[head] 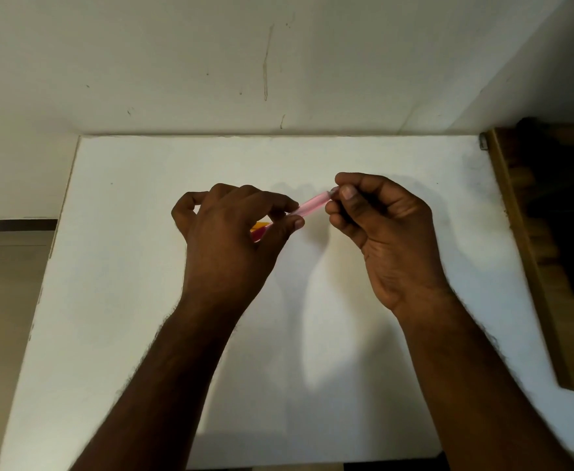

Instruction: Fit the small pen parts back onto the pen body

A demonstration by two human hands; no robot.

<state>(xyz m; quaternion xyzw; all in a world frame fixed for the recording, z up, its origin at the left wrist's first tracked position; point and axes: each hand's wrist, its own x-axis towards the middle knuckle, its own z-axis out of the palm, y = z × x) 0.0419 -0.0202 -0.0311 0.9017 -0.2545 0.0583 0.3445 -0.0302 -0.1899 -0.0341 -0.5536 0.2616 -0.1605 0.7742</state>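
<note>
A slim translucent pink pen (312, 205) is held slanted above the white table (143, 300), its upper end to the right. My left hand (234, 239) pinches its lower part between thumb and fingers; a red and yellow bit (259, 230) peeks out under that hand. My right hand (384, 232) pinches the pen's upper tip with thumb and forefinger, the other fingers curled. Both hands hover over the table's middle.
The white table meets a white wall (279, 62) marked with scratches at the back. A brown wooden frame (530, 260) with a dark inside stands along the table's right edge. Floor shows left of the table.
</note>
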